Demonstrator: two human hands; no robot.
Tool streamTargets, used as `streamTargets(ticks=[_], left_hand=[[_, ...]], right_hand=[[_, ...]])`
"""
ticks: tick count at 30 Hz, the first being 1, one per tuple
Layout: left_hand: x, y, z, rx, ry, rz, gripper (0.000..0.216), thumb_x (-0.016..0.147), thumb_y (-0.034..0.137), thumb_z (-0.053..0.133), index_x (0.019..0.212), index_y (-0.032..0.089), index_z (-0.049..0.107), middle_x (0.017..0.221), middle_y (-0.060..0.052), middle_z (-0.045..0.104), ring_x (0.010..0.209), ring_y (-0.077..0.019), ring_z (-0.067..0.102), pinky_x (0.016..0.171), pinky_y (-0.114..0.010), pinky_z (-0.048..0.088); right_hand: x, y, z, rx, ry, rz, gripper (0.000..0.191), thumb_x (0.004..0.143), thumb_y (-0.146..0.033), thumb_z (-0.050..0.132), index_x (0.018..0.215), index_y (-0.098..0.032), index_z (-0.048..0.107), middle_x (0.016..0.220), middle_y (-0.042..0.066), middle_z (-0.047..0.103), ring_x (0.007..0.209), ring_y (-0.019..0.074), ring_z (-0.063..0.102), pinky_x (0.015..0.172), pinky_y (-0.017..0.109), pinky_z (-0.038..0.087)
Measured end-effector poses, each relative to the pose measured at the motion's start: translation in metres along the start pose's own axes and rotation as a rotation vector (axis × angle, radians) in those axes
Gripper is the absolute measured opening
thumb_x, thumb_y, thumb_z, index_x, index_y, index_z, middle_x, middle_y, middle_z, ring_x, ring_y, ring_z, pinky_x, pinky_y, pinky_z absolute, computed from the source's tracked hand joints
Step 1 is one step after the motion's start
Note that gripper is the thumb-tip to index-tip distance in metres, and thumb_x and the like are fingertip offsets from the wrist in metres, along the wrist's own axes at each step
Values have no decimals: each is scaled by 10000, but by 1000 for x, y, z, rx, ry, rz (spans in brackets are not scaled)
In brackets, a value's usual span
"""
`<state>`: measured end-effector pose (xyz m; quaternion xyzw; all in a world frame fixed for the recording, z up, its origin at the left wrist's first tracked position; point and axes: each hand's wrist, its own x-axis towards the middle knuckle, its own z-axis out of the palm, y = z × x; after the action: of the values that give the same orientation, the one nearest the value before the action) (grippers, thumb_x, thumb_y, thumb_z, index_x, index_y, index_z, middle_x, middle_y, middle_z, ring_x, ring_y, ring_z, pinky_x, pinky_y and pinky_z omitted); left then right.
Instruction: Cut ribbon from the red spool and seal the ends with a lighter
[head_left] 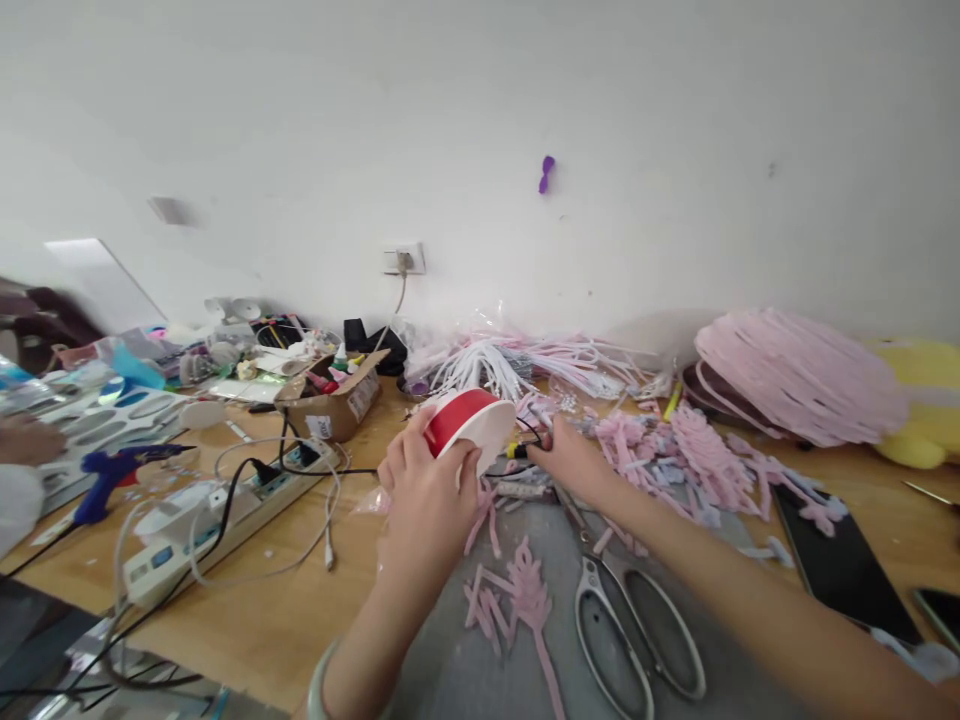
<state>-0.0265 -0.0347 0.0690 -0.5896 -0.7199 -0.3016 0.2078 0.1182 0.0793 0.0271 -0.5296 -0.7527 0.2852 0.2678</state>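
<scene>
Left wrist: a smooth, pale greenish bangle [321, 682] circles it.
Forearms: both bare down to the lower edge of the view.
Hands: left hand [424, 495] and right hand [571, 465] are bare, fingers uncovered.

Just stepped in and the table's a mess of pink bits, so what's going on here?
A person works at a cluttered wooden table. Their left hand grips a red spool with white ends, held up over a grey mat. Their right hand is at a small yellow-tipped thing beside the spool; whether it grips it is unclear. Scissors and pink fuzzy pieces lie on the mat, untouched. A blue glue gun rests at the left.
</scene>
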Motion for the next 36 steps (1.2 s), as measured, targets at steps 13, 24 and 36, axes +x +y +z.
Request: streamTargets(ticks=[13, 24, 36], left_hand=[[-4, 21, 35, -127, -189, 14, 172, 768, 255, 517, 750, 229, 686, 1229, -106, 379, 1108, -329, 362, 888, -496, 327], [-4, 32, 16, 40, -325, -39, 200, 791, 257, 481, 819, 232, 677, 1256, -132, 387, 1083, -341, 404, 876, -479, 339], [-11, 28, -7, -9, -368, 30, 208, 805, 255, 450, 765, 211, 650, 1309, -124, 383, 1182, -360, 320, 892, -510, 307]], right_hand=[[-64, 57, 8, 47, -61, 29, 229, 603, -129, 554, 785, -183, 426, 756, 43, 555, 696, 173, 536, 597, 253, 362], [-50, 35, 35, 182, -131, -150, 315, 613, -126, 555, 902, -159, 433, 763, 24, 557, 687, 154, 531, 588, 241, 370], [-33, 35, 51, 660, -88, 98, 119, 688, -268, 524, 736, -178, 463, 585, -36, 507, 512, 112, 477, 498, 238, 364]])
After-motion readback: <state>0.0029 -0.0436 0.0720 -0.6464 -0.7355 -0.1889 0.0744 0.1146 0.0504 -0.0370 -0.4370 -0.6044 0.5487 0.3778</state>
